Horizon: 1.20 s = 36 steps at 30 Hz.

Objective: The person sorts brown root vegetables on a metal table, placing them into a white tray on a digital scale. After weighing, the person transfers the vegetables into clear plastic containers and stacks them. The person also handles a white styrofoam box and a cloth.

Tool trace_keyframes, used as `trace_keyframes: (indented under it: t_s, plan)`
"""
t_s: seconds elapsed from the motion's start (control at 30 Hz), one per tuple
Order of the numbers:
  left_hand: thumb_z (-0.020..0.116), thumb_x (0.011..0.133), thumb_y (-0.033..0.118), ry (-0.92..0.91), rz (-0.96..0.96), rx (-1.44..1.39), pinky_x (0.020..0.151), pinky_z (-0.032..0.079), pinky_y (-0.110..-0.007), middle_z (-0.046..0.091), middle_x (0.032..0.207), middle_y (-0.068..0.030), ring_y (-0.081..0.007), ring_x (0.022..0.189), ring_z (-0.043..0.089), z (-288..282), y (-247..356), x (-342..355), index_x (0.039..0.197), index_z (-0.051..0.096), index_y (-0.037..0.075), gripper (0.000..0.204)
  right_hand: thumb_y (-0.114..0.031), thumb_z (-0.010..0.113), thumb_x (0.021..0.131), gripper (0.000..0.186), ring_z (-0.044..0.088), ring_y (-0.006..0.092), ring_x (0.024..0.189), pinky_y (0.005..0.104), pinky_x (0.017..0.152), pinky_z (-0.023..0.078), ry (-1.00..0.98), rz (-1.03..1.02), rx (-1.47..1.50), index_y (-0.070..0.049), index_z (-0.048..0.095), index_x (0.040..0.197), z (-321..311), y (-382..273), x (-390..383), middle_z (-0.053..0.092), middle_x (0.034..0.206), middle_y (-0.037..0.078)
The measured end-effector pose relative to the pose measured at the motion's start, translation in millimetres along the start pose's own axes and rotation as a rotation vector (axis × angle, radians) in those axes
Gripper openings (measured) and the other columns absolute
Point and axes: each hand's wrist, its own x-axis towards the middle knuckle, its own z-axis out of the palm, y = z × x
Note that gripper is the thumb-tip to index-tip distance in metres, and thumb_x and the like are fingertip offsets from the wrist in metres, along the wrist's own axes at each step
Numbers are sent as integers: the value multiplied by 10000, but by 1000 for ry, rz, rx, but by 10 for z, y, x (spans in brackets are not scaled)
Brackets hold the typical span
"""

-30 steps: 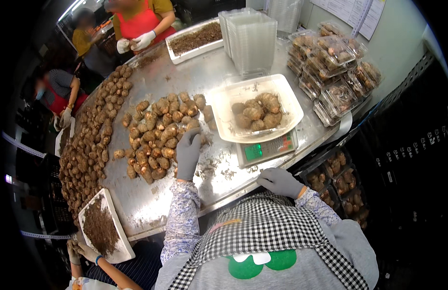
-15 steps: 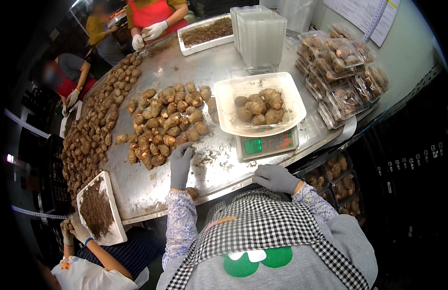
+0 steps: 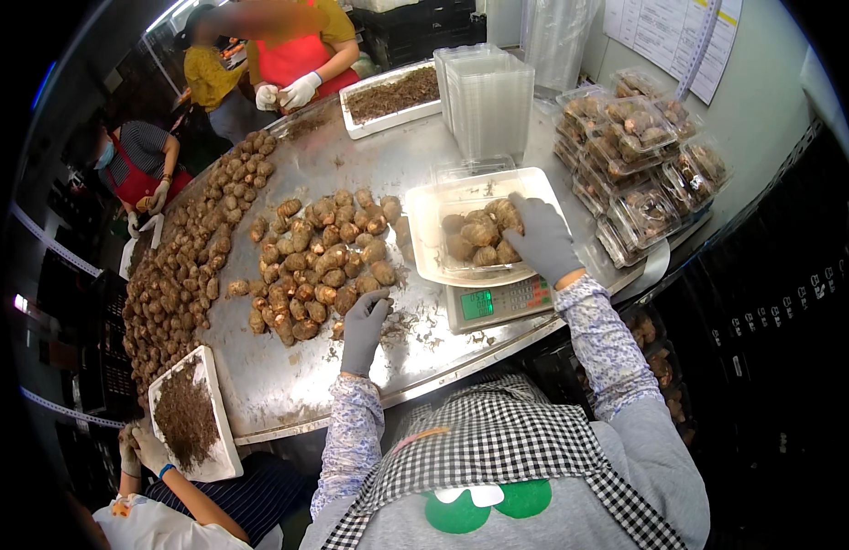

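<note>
While the right hand point(image 3: 542, 236), partly bent, is at the tubers point(image 3: 479, 233) inside the tray point(image 3: 424, 225) on the scale point(image 3: 502, 303), its hold cannot be determined; the left hand point(image 3: 366, 332), loosely curled beside the pile point(image 3: 325, 258), likewise hides its grasp.

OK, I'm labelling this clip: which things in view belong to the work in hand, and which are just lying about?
Seemingly in the work:
right hand, at the tubers in the white basin
left hand, beside the loose tuber heap
scale under the basin
stacked clear tubs
filled packs

Seemingly just around:
wall papers
lower-left debris tray
far debris tray
</note>
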Motion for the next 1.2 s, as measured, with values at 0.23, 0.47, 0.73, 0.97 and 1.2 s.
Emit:
trace_keyframes:
  t_s: [0.23, 0.47, 0.73, 0.97, 1.2]
  plan:
    - [589, 982, 131, 39, -84, 0, 848, 511, -253, 698, 1104, -94, -136, 980, 648, -51, 22, -55, 1230, 643, -43, 308, -358, 665, 892, 442, 659, 356, 857, 458, 779, 525, -152, 76, -163, -64, 610, 1217, 68, -227, 43, 675, 884, 154]
    - [587, 985, 140, 51, -105, -44, 842, 510, -247, 691, 1090, -70, -118, 958, 639, -212, -58, -57, 1225, 649, -33, 302, -254, 609, 940, 540, 684, 380, 862, 483, 774, 536, -366, 54, 44, -57, 477, 1425, -229, -130, -38, 705, 941, 217]
    - [578, 991, 155, 30, -81, -78, 867, 517, -264, 686, 1069, -73, -141, 959, 641, -157, 4, 44, 1230, 643, -39, 315, -230, 598, 926, 376, 679, 381, 819, 492, 753, 535, -294, -123, -4, -103, 587, 1280, -222, 170, -5, 705, 891, 189]
    - [580, 993, 163, 29, -72, -90, 868, 517, -272, 689, 1064, -72, -145, 955, 645, -126, 66, 91, 1228, 644, -37, 316, -223, 643, 919, 344, 687, 357, 829, 443, 759, 541, -260, 50, 44, -84, 649, 1234, -211, -61, -19, 715, 908, 188]
    - [589, 987, 143, 5, -38, -91, 859, 525, -271, 695, 1072, -85, -147, 943, 654, -31, 107, 277, 1201, 655, -41, 290, -332, 632, 910, 374, 681, 325, 791, 451, 747, 515, -123, 18, -79, -100, 630, 1203, -33, -56, 67, 707, 849, 134]
